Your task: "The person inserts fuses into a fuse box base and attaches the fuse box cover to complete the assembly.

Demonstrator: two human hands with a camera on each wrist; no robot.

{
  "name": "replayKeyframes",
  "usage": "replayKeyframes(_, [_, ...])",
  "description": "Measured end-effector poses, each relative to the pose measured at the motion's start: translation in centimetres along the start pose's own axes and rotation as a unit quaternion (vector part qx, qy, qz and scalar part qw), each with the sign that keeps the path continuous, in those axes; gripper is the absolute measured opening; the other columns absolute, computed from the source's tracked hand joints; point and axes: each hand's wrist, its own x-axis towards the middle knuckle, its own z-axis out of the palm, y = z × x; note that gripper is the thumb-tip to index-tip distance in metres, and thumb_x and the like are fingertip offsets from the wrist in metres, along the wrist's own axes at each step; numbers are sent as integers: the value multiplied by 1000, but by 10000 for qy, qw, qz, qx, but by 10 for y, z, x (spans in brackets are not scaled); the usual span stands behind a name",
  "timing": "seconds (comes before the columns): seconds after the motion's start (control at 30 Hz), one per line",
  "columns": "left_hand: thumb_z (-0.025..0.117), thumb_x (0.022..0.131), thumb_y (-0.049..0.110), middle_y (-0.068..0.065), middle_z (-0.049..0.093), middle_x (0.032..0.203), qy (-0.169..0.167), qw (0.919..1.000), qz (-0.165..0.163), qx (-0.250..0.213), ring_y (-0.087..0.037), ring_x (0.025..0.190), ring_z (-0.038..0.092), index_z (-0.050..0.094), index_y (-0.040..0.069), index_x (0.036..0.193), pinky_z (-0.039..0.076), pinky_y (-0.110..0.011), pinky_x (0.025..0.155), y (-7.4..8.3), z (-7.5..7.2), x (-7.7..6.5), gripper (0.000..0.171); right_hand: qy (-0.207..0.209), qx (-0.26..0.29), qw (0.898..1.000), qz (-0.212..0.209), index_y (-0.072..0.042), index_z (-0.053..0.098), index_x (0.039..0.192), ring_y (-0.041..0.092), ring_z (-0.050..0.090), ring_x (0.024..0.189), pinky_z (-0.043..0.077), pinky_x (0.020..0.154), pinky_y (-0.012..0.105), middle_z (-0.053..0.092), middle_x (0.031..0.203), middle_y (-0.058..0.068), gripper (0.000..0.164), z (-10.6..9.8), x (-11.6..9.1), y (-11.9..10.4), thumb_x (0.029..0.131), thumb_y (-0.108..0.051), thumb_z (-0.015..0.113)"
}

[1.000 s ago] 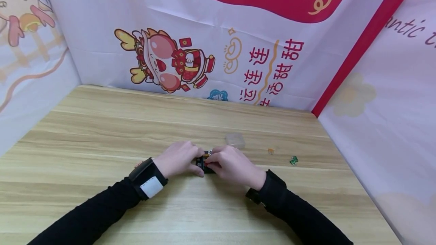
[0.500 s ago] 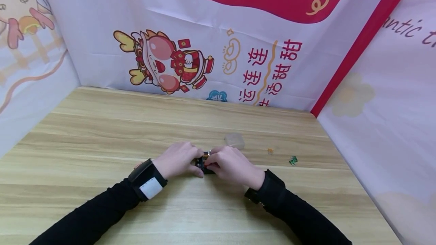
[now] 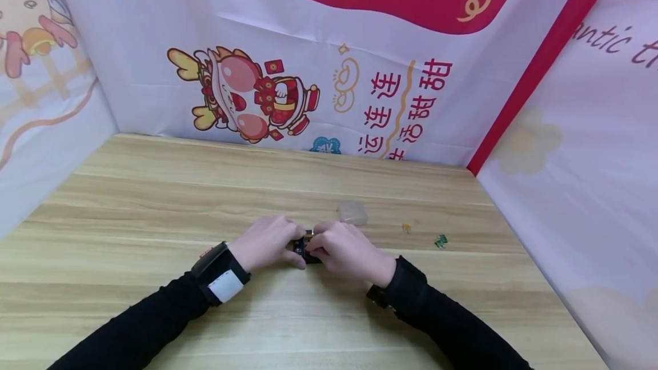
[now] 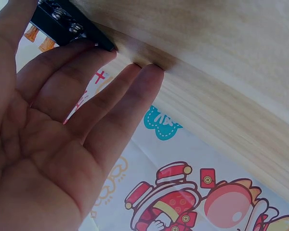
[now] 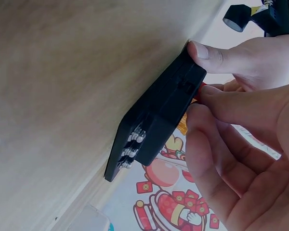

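Observation:
A small black plastic box with a row of shiny metal parts at one end lies between my hands, close over the table. My left hand grips its left end, thumb on the near edge and fingers on the far one; in the left wrist view two fingers of that hand stretch past the box. My right hand is over the box, thumb and forefinger pinching a small red piece at its top face. Most of that piece is hidden by the fingertips. Orange parts show beside them.
Behind my right hand lies a clear plastic cover. Farther right on the wooden table are a small orange piece and a few green pieces. Printed cloth walls stand along the back and sides.
The head view has shifted slightly. Both hands stay at the box; the red at my right fingertips, visible from above earlier, is now mostly covered by them.

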Motion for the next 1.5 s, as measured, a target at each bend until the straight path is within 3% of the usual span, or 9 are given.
replayKeyframes(0.5, [85,74,38,6,56,70,8,10000,-28,6,-9,61,44,69,17,82,34,-26,55,-1,0,0,27,116,13,9999,-27,-12,76,85,2,55,70,42,59,16,58,79,-6,11,2,0,-1,86,-2,74])
replayKeyframes(1.5, [86,73,37,12,51,65,-24,10000,-66,-5,-5,56,42,68,18,79,34,-24,50,2,1,-2,28,237,139,9996,-106,-12,77,86,1,52,69,40,59,14,58,79,-6,15,5,-3,1,85,2,73])
